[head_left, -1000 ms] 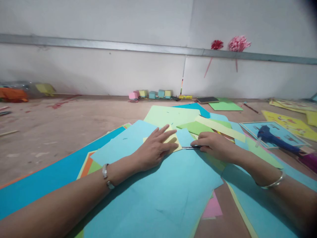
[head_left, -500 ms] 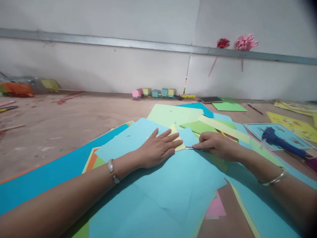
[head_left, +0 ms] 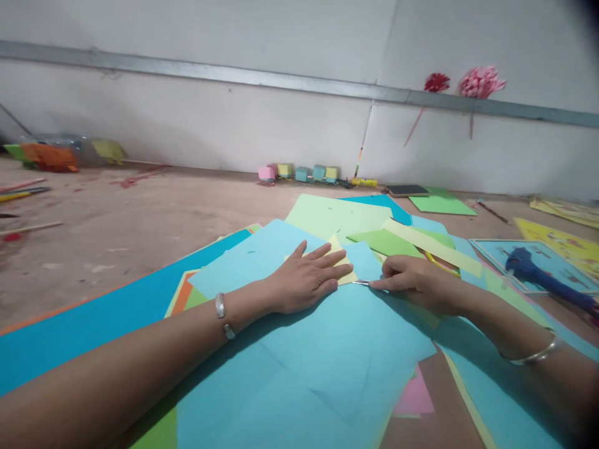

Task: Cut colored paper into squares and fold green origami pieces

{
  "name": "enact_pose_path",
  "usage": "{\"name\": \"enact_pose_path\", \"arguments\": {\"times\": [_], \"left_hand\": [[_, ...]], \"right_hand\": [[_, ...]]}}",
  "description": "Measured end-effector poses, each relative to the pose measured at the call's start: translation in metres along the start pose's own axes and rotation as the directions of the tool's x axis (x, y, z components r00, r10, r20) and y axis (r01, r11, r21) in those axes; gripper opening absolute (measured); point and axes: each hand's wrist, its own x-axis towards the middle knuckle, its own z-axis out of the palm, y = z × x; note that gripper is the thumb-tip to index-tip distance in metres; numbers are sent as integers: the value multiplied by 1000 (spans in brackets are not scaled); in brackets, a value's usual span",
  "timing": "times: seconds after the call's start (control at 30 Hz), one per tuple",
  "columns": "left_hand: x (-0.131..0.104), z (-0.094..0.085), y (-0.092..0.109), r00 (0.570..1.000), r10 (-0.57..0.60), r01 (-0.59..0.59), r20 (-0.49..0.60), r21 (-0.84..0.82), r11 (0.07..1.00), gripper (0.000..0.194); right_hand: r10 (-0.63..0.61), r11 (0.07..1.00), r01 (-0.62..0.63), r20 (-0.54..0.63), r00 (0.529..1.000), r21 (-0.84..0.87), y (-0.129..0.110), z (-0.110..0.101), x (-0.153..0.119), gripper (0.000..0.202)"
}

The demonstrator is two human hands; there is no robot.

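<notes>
My left hand [head_left: 312, 279] lies flat with fingers spread, pressing a small pale yellow paper [head_left: 347, 273] onto a large light blue sheet [head_left: 299, 368]. Much of the yellow piece is hidden under the palm and fingers. To its right, my right hand [head_left: 418, 284] is closed around a thin metal tool [head_left: 361, 283], index finger stretched along it. The tool's shiny tip meets the yellow paper's right corner. Its handle is covered by the hand, so its exact kind cannot be made out.
Coloured sheets overlap beneath both arms. Right of my right hand lie a yellow strip [head_left: 435, 246] and a blue glue gun [head_left: 538, 271] on a printed card. Small paper blocks [head_left: 302, 174], a glue stick [head_left: 364, 183] and a dark phone-like slab [head_left: 407, 191] sit along the wall.
The camera view has swung slightly left, so everything appears farther right. My left hand stays on the yellow paper, and the tool in my right hand remains at its corner.
</notes>
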Motion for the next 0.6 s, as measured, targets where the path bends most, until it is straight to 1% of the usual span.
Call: {"name": "enact_pose_path", "arguments": {"times": [0.2,0.43,0.6], "left_hand": [[0,1,-1,1000,-7,7,15,-3,1000,48],[-1,0,1,1000,-3,3,-3,-26,1000,48],[-1,2,-2,1000,19,-19,-16,-39,999,49]], "right_hand": [[-28,1000,28,-31,999,-1,-10,7,6,38],[-20,997,16,-53,998,-70,-28,12,19,36],[-28,999,26,-52,998,-38,-33,18,29,38]]}}
